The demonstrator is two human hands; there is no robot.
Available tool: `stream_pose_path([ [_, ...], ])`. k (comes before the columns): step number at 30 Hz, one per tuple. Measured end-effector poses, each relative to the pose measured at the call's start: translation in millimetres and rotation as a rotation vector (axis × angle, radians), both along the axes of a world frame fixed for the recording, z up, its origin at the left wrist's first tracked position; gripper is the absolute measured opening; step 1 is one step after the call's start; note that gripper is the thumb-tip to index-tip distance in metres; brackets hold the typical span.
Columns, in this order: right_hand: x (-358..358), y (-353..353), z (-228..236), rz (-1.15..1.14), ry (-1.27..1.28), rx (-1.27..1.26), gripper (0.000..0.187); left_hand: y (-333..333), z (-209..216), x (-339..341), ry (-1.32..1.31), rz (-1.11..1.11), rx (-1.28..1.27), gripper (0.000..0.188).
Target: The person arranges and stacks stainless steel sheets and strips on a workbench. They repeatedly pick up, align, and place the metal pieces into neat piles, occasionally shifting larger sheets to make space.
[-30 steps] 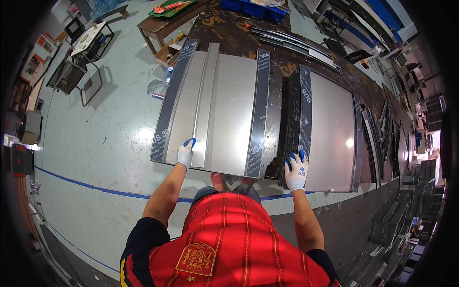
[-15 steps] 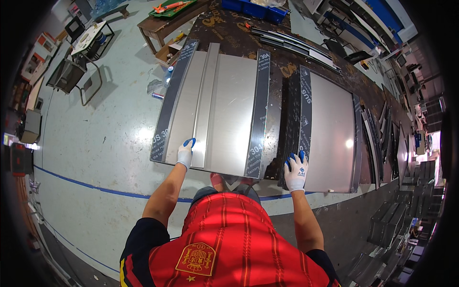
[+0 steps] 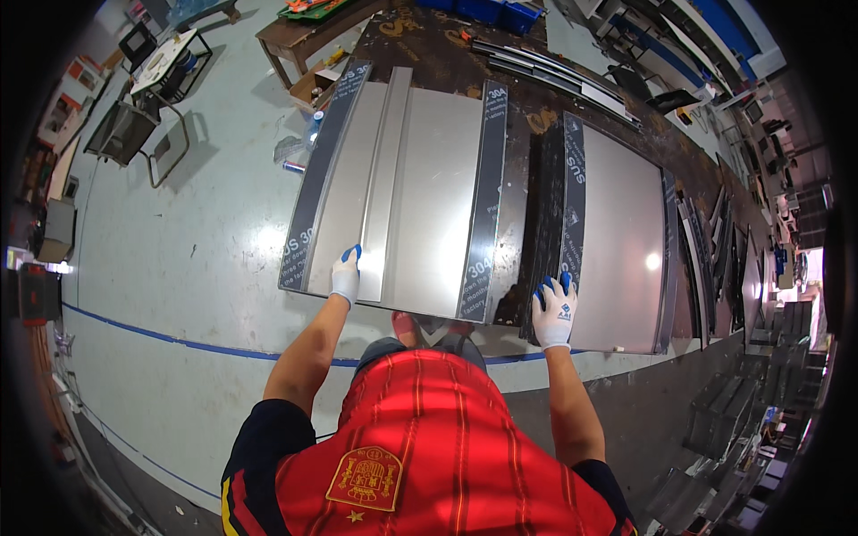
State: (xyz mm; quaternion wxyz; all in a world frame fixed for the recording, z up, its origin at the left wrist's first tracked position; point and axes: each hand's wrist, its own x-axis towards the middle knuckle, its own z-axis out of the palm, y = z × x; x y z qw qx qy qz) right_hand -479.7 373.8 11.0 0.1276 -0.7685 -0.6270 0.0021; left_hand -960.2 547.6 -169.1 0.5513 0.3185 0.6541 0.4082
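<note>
A long bare-metal strip (image 3: pixel 386 179) lies lengthwise over a flat silver panel (image 3: pixel 435 192) whose two long sides carry dark printed protective film. My left hand (image 3: pixel 346 275), in a white glove with blue fingertips, is closed at the strip's left edge near its front end; the thumb's exact hold is hard to see. To the right lies a second silver panel (image 3: pixel 618 241), also with dark film along its sides. My right hand (image 3: pixel 554 313), gloved alike, rests at this panel's left front edge with bent fingers spread over the dark film; its palm side is hidden.
Both panels lie on a dark worktable (image 3: pixel 429 67). Thin metal strips (image 3: pixel 554 80) rest toward its back, and dark strips (image 3: pixel 693 259) lie to the right. Behind stand blue bins (image 3: pixel 487 11) and a wooden table (image 3: pixel 313 36). A chair (image 3: pixel 130 134) is at far left.
My view has shifted slightly, so the panels sit a little higher in the picture. Both hands stay at nearly the same places on the strip and the right panel's edge.
</note>
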Motion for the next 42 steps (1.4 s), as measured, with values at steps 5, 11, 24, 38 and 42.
stream_pose_path([
  [5,-1,0,2,0.016,-0.001,0.013,0.027,1,-1,0,0.088,-0.019,0.003,0.042],
  [11,-1,1,1,0.022,-0.009,0.018,0.027,2,-4,-3,-0.007,-0.012,-0.013,0.043],
  [24,-5,0,5,0.026,0.001,0.023,0.027,9,-6,-8,-0.083,-0.014,-0.096,0.035],
  [38,6,-4,-5,0.042,0.053,0.046,0.032,-102,95,21,0.082,0.036,-0.013,0.04],
  [42,6,-5,-8,0.029,0.074,0.069,0.034,-199,115,-1,-0.13,-0.101,-0.134,0.031],
])
